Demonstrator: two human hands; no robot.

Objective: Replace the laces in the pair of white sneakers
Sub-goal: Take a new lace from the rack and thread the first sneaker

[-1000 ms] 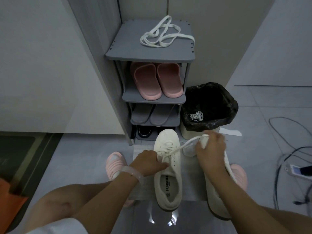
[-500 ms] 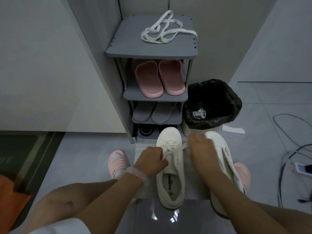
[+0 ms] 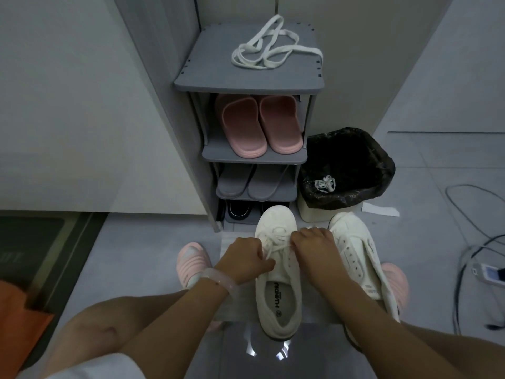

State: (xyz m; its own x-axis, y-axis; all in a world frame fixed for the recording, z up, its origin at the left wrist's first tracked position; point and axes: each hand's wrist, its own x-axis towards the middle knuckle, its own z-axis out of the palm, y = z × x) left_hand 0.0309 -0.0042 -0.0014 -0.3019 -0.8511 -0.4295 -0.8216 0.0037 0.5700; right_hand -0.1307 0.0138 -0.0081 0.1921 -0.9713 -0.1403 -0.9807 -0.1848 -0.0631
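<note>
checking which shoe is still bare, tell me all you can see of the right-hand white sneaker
The right-hand white sneaker lies on the floor, tilted onto its side, toe toward the bin. The upper looks like white leather or canvas with a pale sole. Its row of eyelets shows no lace. The right hand's forearm crosses in front of it.

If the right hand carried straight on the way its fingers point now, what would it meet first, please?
The right hand points left across the laced sneaker, so it would probably meet the left hand gripping the lace first; depth is unclear.
</note>
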